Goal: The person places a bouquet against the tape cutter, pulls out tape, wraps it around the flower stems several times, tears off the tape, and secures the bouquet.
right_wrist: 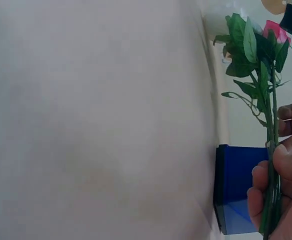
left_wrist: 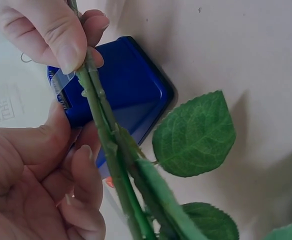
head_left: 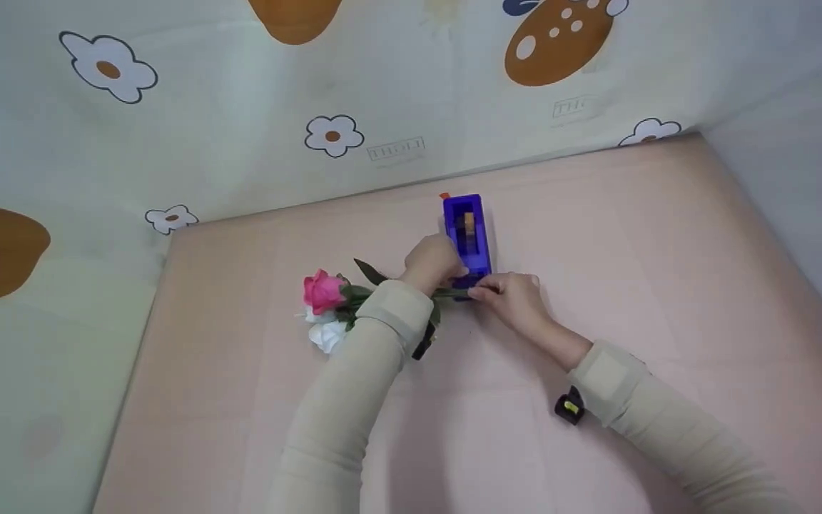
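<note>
Two artificial roses, a pink rose (head_left: 323,291) and a white rose (head_left: 328,335), lie on the pink table (head_left: 668,235) with their green stems (left_wrist: 111,150) running right. My right hand (head_left: 514,293) pinches the stems' ends (right_wrist: 271,175) between thumb and fingers, with a bit of clear tape (left_wrist: 61,80) under the thumb. A blue tape dispenser (head_left: 467,235) stands just behind the stems. My left hand (head_left: 434,263) curls its thumb and fingers (left_wrist: 81,170) against the dispenser's (left_wrist: 126,85) near end, right beside the stems. Its hold there is partly hidden.
A flower-patterned cloth wall (head_left: 332,135) stands at the back and the left of the table, and a plain wall (head_left: 796,178) at the right. Green leaves (left_wrist: 193,132) spread from the stems over the table beside the dispenser.
</note>
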The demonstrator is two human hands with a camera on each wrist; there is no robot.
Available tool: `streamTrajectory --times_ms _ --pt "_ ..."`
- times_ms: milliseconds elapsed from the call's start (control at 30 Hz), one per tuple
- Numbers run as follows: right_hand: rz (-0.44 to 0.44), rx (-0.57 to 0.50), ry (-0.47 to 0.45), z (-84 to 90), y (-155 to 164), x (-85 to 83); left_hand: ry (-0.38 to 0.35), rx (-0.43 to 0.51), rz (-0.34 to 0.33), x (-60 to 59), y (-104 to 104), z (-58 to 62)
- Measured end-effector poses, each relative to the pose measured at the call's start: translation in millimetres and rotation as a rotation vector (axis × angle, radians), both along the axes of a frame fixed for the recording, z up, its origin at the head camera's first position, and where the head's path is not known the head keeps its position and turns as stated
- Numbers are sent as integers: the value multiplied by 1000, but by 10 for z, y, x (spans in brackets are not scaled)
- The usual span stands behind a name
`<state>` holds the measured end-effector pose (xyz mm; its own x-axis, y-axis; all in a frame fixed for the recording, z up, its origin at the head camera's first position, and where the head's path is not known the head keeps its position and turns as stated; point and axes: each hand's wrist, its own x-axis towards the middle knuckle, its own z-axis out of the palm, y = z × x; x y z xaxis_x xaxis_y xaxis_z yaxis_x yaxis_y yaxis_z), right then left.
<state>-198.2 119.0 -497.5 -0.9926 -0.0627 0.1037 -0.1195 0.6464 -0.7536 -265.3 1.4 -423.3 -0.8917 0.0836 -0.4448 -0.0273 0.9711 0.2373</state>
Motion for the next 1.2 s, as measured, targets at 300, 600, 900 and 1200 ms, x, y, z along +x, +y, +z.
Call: streamTrajectory --times_ms 300,600,900,1200 --pt "33 41 35 25 29 22 14 -35 -23 -7 45 3" --pt "24 20 -2 45 32 27 18 -41 -19 -12 43 1" --pt "66 -13 1 -19 72 3 21 -40 -28 7 22 23" --pt "79 -80 6 -25 87 -23 35 -27 -18 29 29 34"
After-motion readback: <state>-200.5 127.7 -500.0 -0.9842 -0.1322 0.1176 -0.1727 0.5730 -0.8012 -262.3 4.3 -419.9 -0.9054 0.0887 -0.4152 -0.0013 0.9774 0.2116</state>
